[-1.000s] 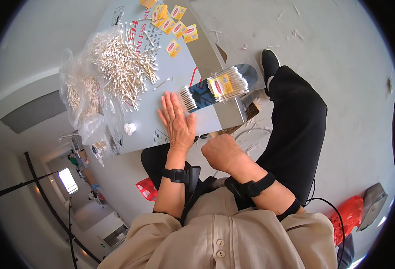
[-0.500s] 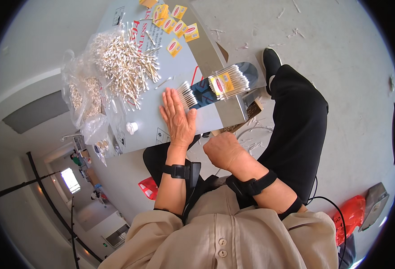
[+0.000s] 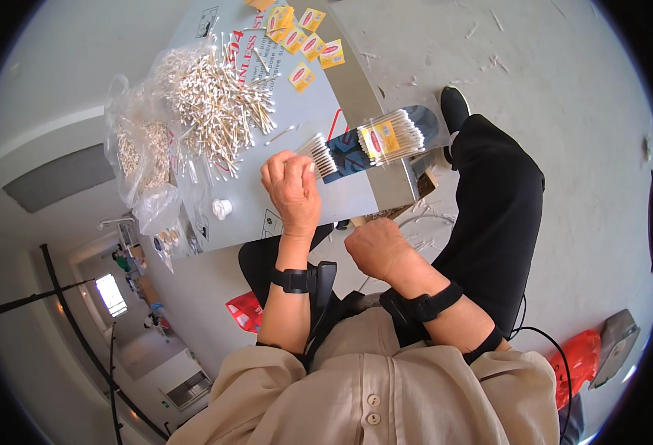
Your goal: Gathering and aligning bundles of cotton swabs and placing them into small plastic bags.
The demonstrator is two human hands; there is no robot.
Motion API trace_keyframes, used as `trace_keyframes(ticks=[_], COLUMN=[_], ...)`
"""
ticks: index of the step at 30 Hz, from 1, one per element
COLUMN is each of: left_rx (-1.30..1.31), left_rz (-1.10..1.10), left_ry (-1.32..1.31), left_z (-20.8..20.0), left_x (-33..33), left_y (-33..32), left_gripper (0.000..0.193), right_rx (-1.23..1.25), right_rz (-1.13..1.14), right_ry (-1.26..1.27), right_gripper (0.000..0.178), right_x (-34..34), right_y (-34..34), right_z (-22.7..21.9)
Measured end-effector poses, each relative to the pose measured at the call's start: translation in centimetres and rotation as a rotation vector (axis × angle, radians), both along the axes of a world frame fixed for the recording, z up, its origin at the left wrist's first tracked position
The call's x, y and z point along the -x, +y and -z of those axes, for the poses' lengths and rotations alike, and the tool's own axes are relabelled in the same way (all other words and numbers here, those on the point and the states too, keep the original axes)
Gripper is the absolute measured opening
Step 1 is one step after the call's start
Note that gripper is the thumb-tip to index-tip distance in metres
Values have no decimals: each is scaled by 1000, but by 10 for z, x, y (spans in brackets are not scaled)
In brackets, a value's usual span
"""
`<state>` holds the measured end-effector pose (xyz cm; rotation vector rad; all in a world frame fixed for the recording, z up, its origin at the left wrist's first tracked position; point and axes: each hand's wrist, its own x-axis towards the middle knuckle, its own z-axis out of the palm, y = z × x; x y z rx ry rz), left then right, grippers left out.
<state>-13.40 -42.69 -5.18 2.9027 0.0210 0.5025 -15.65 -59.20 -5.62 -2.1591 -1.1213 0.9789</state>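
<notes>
My left hand (image 3: 294,191) is over the metal-coloured board (image 3: 256,204), its fingers bent and its thumb tip close beside them. It grips the near left end of a flat row of cotton swabs (image 3: 319,153). This row lies at the left end of a dark blue patterned strip (image 3: 345,154). Farther right on the strip is a clear pack of cotton swabs (image 3: 404,133) with a yellow label card (image 3: 378,141). My right hand (image 3: 376,248) is closed in a fist in front of my lap; what it holds, if anything, is hidden.
A big heap of loose cotton swabs (image 3: 219,104) spills from clear plastic bags (image 3: 137,144) at the left. Several yellow cards (image 3: 301,76) lie at the far side. A small white cap-like piece (image 3: 222,208) sits near the front edge. Stray swabs (image 3: 498,62) are scattered on the floor.
My left hand was flat with fingers stretched out beside the swab row; now its fingers are bent in against the row's end. My right fist looks the same. The whole view has shifted slightly.
</notes>
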Motion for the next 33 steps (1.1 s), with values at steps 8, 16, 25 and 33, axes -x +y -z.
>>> trace_keyframes(ticks=[8, 16, 25, 33], left_rx=[11, 43, 110, 101], left_rz=[62, 91, 179, 198], left_ry=[103, 146, 337, 291], left_z=[-6, -8, -15, -12], left_x=[-16, -20, -31, -25], left_y=[11, 13, 21, 23], left_gripper=[15, 15, 17, 17], right_rx=[-2, -21, -27, -28], right_rz=[3, 0, 26, 27], right_ry=[-17, -34, -46, -40], right_gripper=[17, 16, 16, 16], right_x=[0, 0, 2, 2], right_y=[0, -1, 1, 1], right_z=[0, 1, 4, 5])
